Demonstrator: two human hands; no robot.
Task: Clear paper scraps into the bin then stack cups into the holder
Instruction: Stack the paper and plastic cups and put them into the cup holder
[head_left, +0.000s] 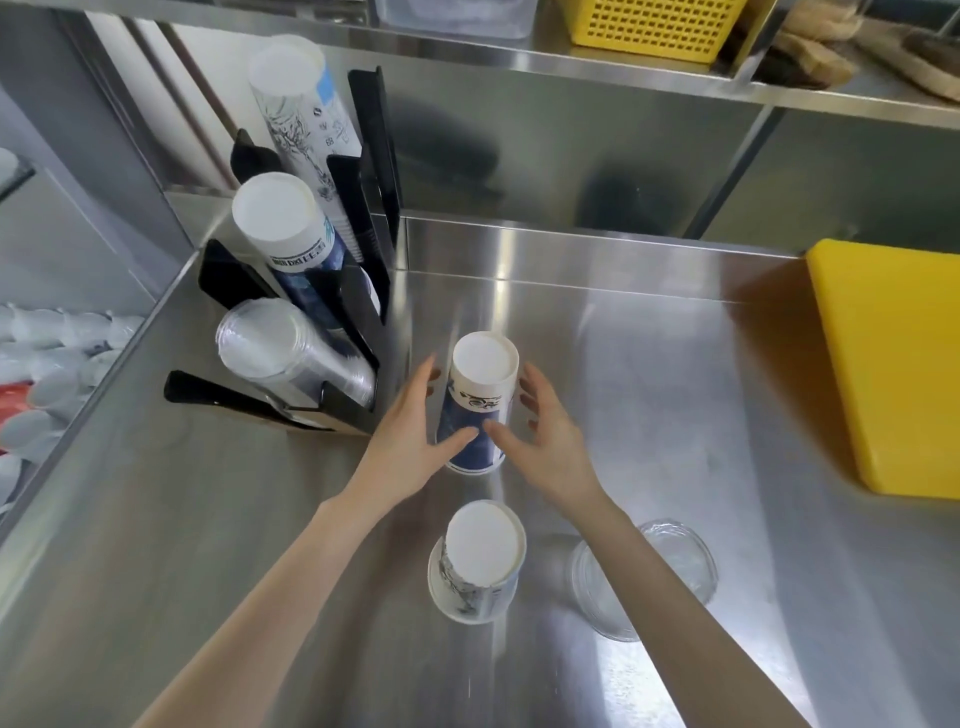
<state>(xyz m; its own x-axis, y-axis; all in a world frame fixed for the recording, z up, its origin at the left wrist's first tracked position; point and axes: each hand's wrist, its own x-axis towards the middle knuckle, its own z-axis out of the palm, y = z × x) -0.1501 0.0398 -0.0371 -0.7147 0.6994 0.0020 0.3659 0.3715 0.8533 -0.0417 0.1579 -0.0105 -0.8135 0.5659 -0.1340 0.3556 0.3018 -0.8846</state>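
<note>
An upside-down blue-and-white paper cup (480, 384) stands on the steel counter (649, 395). My left hand (410, 441) and my right hand (545, 441) flank it with fingers spread; both thumbs meet at its near side, palms apart from it. Nearer me stands a second upside-down paper cup (480, 556) with a grey print. A clear plastic cup (644, 577) stands inverted to its right, partly behind my right forearm. The black cup holder (358, 291) at the left carries three slanted stacks: white printed cups (296, 98), blue cups (280, 223) and clear cups (270, 343).
A yellow board (893, 364) lies at the counter's right edge. A steel shelf overhead carries a yellow basket (654, 21). Left of the counter, a lower level is filled with several white cups (47, 364). No paper scraps or bin show.
</note>
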